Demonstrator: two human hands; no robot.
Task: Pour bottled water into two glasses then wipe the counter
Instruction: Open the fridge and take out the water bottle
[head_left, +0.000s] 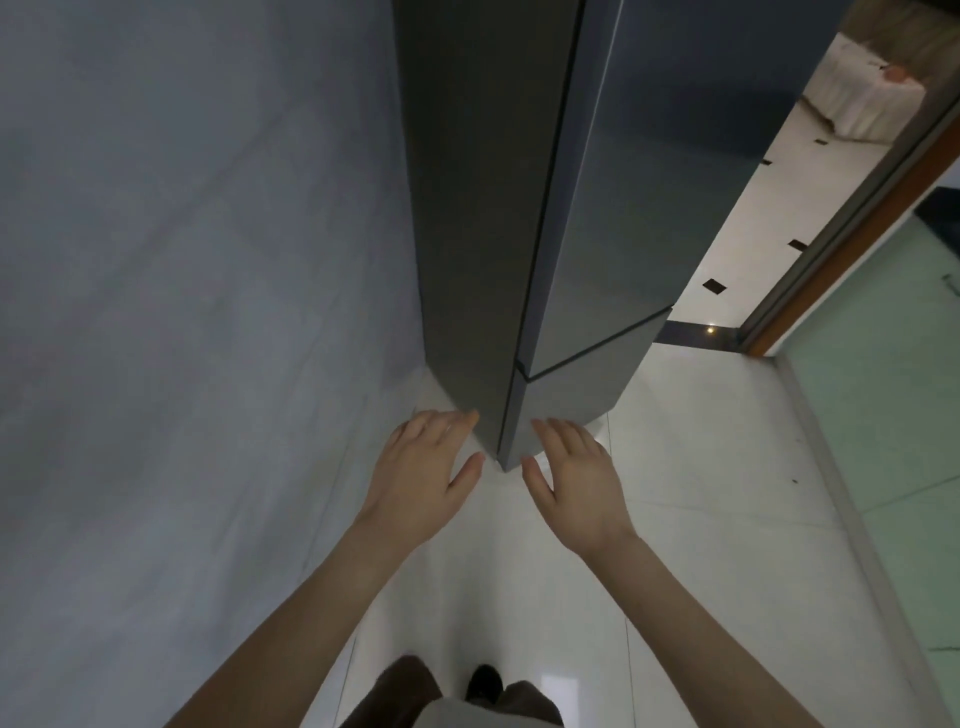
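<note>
1. Left hand (423, 475): fingers straight and spread, palm down, holding nothing; fingertips near the refrigerator's side panel.
2. Right hand (574, 480): likewise flat and empty, just right of the refrigerator's lower corner.
3. Refrigerator (519, 234): tall, dark grey, doors closed, standing against a grey wall (182, 312).
4. White tiled floor (701, 467) below; shoe (483, 683) at bottom edge.
5. Bottle, glasses, table: out of view.
</note>
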